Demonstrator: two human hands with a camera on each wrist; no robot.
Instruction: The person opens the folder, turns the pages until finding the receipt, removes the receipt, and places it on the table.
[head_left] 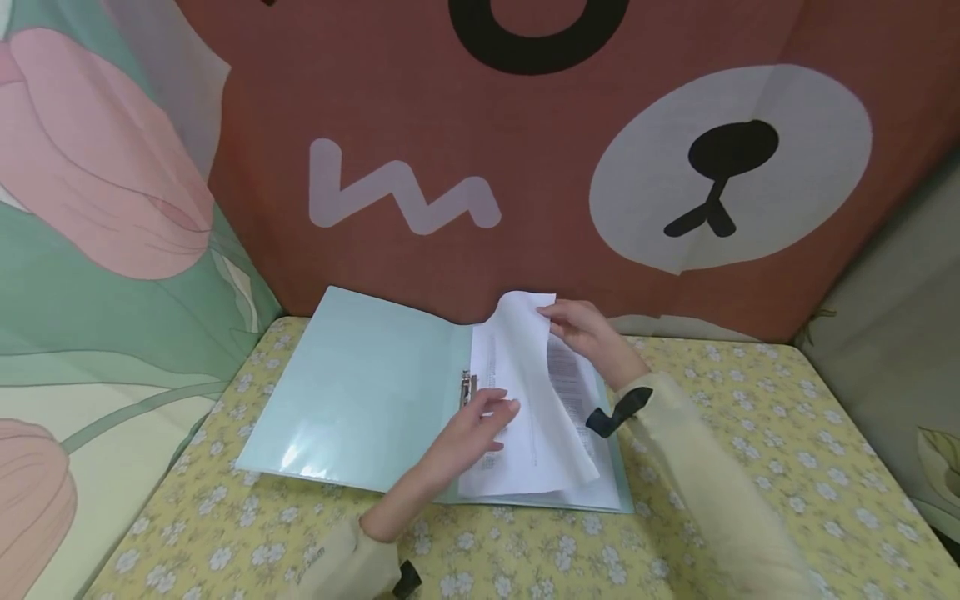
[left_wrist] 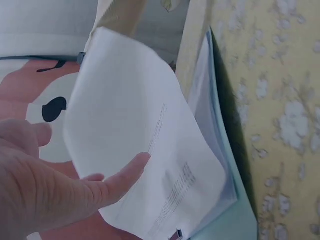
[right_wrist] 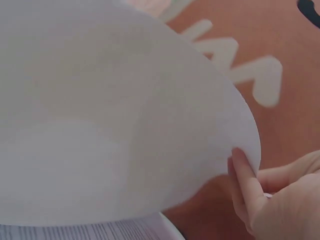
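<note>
A light blue ring binder (head_left: 360,383) lies open on the table, its metal clip (head_left: 467,387) showing at the spine. Printed sheets (head_left: 573,375) rest on its right side. My right hand (head_left: 592,333) pinches the far right corner of the top paper sheet (head_left: 528,367), which curves up and leftward. From the right wrist, the blank underside of this sheet (right_wrist: 125,115) shows between fingers and thumb. My left hand (head_left: 468,433) hovers over the sheet near the clip, fingers loosely bent and holding nothing. In the left wrist view, its fingertip (left_wrist: 142,159) overlaps the printed face.
A yellow floral cloth (head_left: 750,425) covers the table. Behind it hangs a brown fabric backdrop (head_left: 540,183) with a bear face, close to the binder's far edge. A green curtain with pink flowers (head_left: 105,167) hangs at the left.
</note>
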